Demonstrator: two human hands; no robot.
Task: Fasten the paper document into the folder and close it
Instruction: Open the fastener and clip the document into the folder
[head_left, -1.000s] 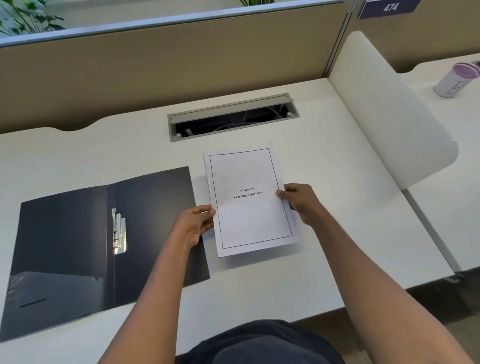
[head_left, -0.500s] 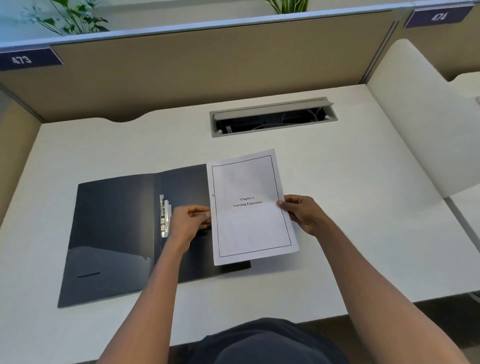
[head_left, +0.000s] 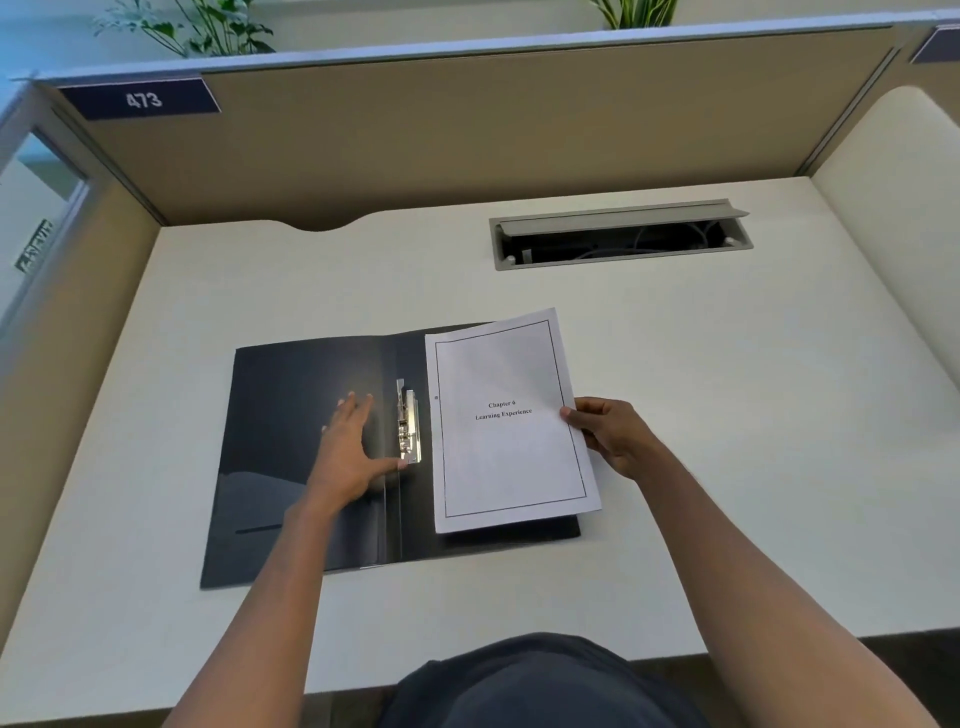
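One white tabletop (head_left: 701, 415), walled at the far edge by a tan partition (head_left: 467, 130) bearing one label reading 473 (head_left: 140, 98). One open grey cable tray (head_left: 621, 234) sunk near the far edge, right of centre, well apart from everything else. One black folder (head_left: 291, 441) lying open and flat near the middle, toward the near edge, with one metal clip (head_left: 409, 431) along its spine. One paper document (head_left: 511, 421), white, bordered, titled "Chapter 6 Learning Experience", resting on the folder's right half just beside the clip. Left hand (head_left: 345, 452) spread flat on the folder's left half, fingers released, thumb at the clip's lower end. Right hand (head_left: 610, 434) with fingers pinching the document's right edge.
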